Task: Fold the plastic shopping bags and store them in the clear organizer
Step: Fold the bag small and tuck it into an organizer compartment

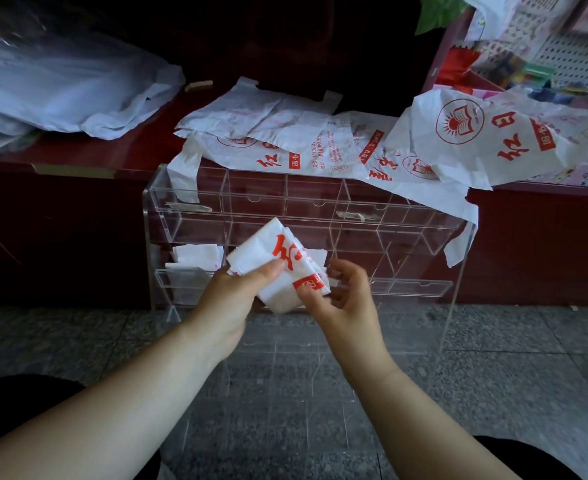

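Left hand [240, 289] pinches folded white shopping bag [278, 265] before clear acrylic organizer [354, 216]; right hand [346, 292] pinches its lower edge. Unfolded bags [320, 143] drape red counter [77, 154].

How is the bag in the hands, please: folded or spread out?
Folded: the bag is a small layered packet, held by the left hand and right hand before the organizer.

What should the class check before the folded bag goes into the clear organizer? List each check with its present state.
1. Folded bag is compact: ok.
2. Left hand has a grip on it: ok.
3. Right hand pinches its lower edge: ok.
4. Clear organizer has empty compartments at right: ok.
5. Organizer's top free of unfolded bags: not ok.
6. Bag fits a compartment: cannot tell.
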A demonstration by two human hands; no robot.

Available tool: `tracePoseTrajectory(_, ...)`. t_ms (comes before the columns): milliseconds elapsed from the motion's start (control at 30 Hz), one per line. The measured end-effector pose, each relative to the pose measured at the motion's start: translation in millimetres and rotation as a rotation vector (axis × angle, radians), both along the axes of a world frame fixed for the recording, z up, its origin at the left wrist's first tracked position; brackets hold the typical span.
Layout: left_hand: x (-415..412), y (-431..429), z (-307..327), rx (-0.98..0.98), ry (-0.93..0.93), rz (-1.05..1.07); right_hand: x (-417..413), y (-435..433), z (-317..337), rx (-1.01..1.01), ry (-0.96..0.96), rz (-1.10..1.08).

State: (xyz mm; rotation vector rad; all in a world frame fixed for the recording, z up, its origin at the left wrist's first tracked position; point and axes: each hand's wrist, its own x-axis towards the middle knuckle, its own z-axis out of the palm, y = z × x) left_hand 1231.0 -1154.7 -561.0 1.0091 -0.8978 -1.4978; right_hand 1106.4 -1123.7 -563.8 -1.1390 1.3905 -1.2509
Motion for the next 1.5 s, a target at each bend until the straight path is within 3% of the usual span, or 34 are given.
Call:
tracePoseTrajectory(100, -2.1, 1.5, 0.3, 0.000, -0.004, -0.012, -0.6, 0.1, 2.1, 0.132, -0.059, 0.130)
tracePoseTrajectory(367, 11.6, -10.1, 9.5, 0.022, -0.071, 0.108, -3.1, -0.8, 5.1, 0.162, -0.098, 0.314)
tracePoseTrajectory(600, 11.4, -12.7, 5.2, 0.008, -0.086, 0.185, -1.0, -3.9, 0.0, 0.124, -0.310, 0.085)
tracePoseTrajectory(667, 8.2, -10.4, 4.9, 0.000, -0.104, 0.165, -0.8, -3.2, -0.7, 0.124, -0.349, 0.117)
tracePoseTrajectory(867, 7.2, -10.4, 4.4, 0.006, -0.094, 0.134, -1.2, -3.3, 0.3, 0.135, -0.279, 0.176)
tracePoseTrajectory(1033, 23.0, -22.2, 14.7, 0.000, -0.041, 0.293, -7.1, -4.4, 2.4, 0.130, -0.214, 0.177)
tracePoseTrajectory(1267, 17.6, -9.3, 11.7, -0.032, -0.303, -0.176, -9.1, -4.8, 5.7, 0.117, -0.084, 0.263)
tracePoseTrajectory(1500, 0.7, -12.9, 1.0, 0.007, -0.292, 0.245, -12.5, -5.2, 7.0, 0.100, -0.118, 0.149)
